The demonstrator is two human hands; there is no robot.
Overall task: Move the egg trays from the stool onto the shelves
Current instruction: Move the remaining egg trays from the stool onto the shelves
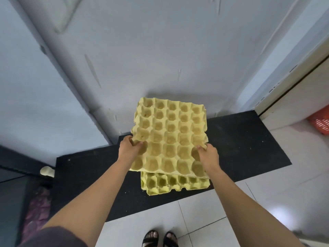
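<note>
Black mat (249,143) beneath egg trays (170,129)

- Held tray (169,136) fills the middle and covers most of the tray stack (175,183); only the stack's near edge is reachable from above.
- Left hand (129,147) and right hand (208,155) grip the held tray's side edges, blocking those edges.
- Wall (160,50) is close behind the tray's far edge: no way forward.
- Pipe (76,86) runs down the wall far-left.
- Black mat (249,139) is bare both sides of the trays: open room.
- Door frame (302,72) and orange basket (319,123) bound the far right.
- Tiled floor (249,202) is open nearside.
</note>
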